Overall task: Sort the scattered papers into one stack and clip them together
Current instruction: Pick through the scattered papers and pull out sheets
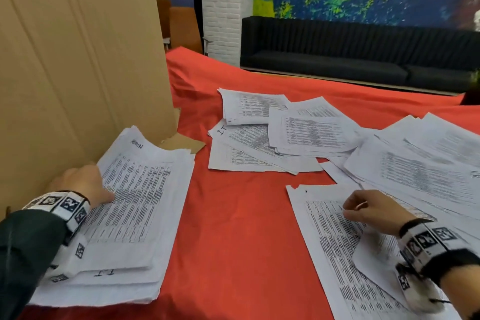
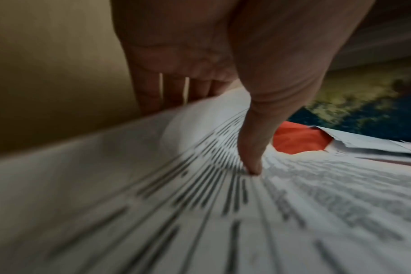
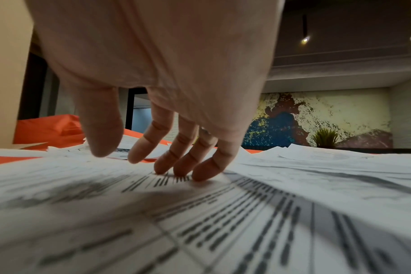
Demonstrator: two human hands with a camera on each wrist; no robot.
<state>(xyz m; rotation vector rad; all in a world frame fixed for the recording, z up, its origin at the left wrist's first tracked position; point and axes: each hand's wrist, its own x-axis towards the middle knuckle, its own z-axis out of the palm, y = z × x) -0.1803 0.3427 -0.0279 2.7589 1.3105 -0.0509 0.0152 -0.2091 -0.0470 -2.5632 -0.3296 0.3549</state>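
A thick stack of printed papers [image 1: 124, 215] lies at the near left on the red cloth [image 1: 233, 228]. My left hand [image 1: 78, 184] grips the stack's left edge. Its thumb [image 2: 253, 163] presses down on the top sheet [image 2: 200, 222], and the fingers go behind the lifted edge. My right hand [image 1: 368, 208] rests its fingertips [image 3: 183, 170] on a loose printed sheet [image 1: 332, 241] at the near right, with the fingers relaxed and spread. More loose sheets [image 1: 285, 132] lie scattered in the middle, and a spread pile [image 1: 428, 171] lies at the right.
A tall cardboard sheet [image 1: 78, 60] stands right behind the stack on the left. A strip of bare red cloth runs between the stack and the right-hand papers. A black sofa [image 1: 363, 54] and a painted wall lie beyond the table.
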